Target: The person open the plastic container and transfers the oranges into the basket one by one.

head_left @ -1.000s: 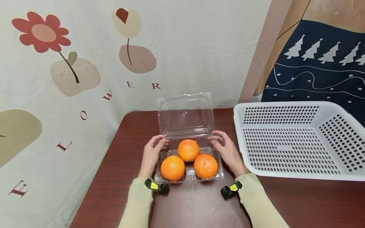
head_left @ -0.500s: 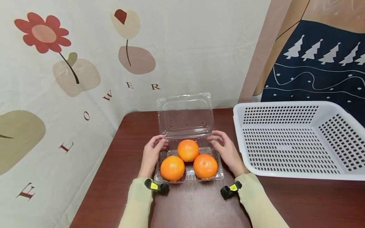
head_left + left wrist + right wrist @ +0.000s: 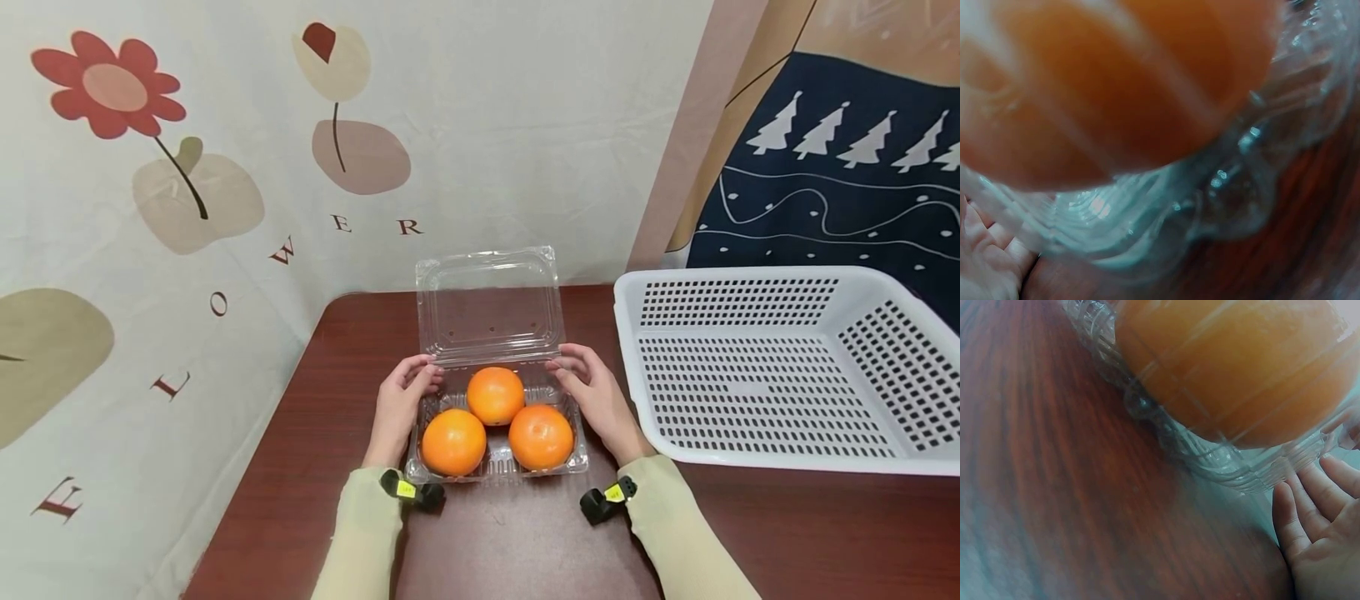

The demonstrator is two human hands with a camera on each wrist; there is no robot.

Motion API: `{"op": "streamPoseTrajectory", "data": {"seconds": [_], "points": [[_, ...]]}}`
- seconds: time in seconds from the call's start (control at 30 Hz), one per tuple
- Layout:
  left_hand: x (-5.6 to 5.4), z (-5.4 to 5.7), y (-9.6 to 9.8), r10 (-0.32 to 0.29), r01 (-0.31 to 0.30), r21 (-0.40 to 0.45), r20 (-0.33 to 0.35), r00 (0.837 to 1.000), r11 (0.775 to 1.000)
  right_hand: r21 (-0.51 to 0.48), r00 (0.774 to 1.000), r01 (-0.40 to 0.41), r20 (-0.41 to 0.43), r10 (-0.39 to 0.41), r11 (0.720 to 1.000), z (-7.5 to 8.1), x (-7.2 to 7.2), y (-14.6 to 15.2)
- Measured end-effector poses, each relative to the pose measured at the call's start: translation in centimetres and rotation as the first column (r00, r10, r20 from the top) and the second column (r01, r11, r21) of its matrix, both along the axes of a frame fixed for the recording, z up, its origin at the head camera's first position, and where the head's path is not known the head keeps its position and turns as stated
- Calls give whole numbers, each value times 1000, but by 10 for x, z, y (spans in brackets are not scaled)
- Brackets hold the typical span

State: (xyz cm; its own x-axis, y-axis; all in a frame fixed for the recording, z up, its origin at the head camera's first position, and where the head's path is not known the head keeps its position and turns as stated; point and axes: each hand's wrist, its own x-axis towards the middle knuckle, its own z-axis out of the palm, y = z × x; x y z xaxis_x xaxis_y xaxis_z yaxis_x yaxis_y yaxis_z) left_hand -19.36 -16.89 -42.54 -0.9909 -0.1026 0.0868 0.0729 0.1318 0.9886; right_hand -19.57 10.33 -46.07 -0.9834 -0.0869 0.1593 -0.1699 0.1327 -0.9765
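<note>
A clear plastic clamshell box (image 3: pixel 498 477) sits on the table, its lid (image 3: pixel 489 308) raised at the back. Inside are three oranges: one at the back (image 3: pixel 496 396), one at front left (image 3: pixel 453 442) and one at front right (image 3: pixel 541 437). My left hand (image 3: pixel 397 408) holds the box's left side near the back corner, thumb at the rim. On the opposite side, my right hand (image 3: pixel 597 400) holds the back right corner in the same way. In the right wrist view, its fingers (image 3: pixel 1319 500) reach along the outer wall of the box (image 3: pixel 1254 478).
A white perforated basket (image 3: pixel 637 392) stands on the right, close beside my right hand. The dark red wooden table (image 3: pixel 300 467) meets a flower-printed cloth (image 3: pixel 517 125) behind and at left. Black wrist cameras (image 3: pixel 429 497) are strapped over both sleeves.
The raised lid's top edge has dipped very slightly. Both hands, the box and the oranges stay in place.
</note>
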Motion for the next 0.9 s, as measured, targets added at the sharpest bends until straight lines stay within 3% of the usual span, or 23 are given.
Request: {"op": "streamPoseTrajectory", "data": {"seconds": [0.63, 0.9], "points": [[-1, 0, -1, 0, 0, 9, -1, 1000, 1000, -19, 1000, -13, -4, 13, 1000, 1, 0, 0], [-9, -17, -6, 5, -5, 8, -18, 1000, 1000, -27, 1000, -15, -10, 15, 1000, 0, 0, 1]]}}
